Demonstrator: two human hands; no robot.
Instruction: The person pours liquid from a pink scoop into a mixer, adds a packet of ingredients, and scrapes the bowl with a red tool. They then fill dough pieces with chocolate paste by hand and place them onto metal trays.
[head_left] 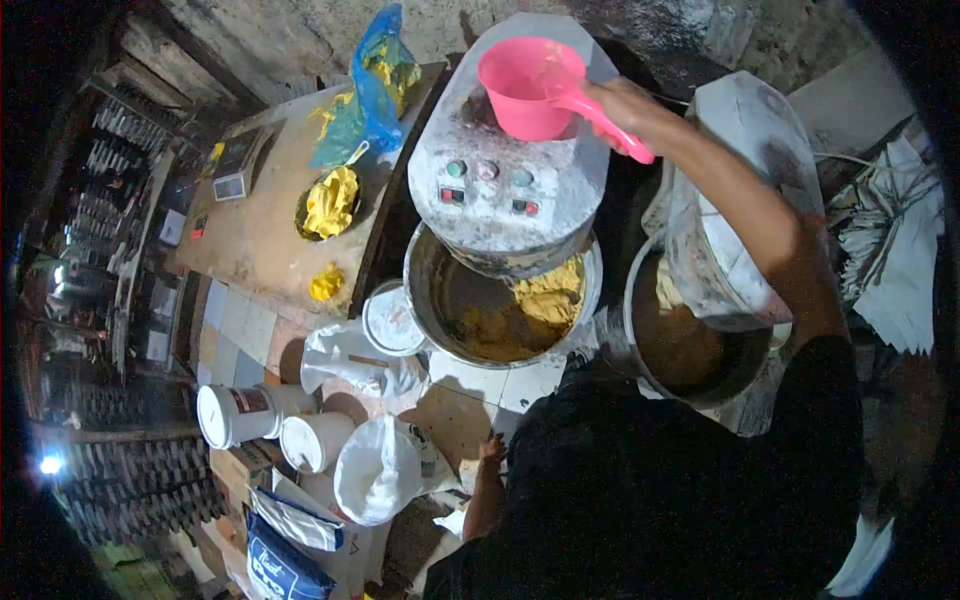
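Note:
My right hand (622, 112) grips the long handle of a pink dipper (532, 122), which is over the flour-dusted top of a mixer (455, 135). Below that machine's head, a steel mixing bowl (414, 300) holds yellow dough (550, 298) gathered at its right side. My left hand (492, 450) hangs low beside my body, its fingers loosely apart, with an open white sack (380, 470) to its left. Green buttons and red switches show on the mixer's panel.
A second mixer (735, 220) with its bowl (632, 330) stands at right. The wooden table (250, 255) bears a bowl of yellow paste (332, 203) and a blue plastic bag (378, 95). White buckets (235, 415), a lidded tub (393, 318) and a blue sack (285, 560) crowd the floor.

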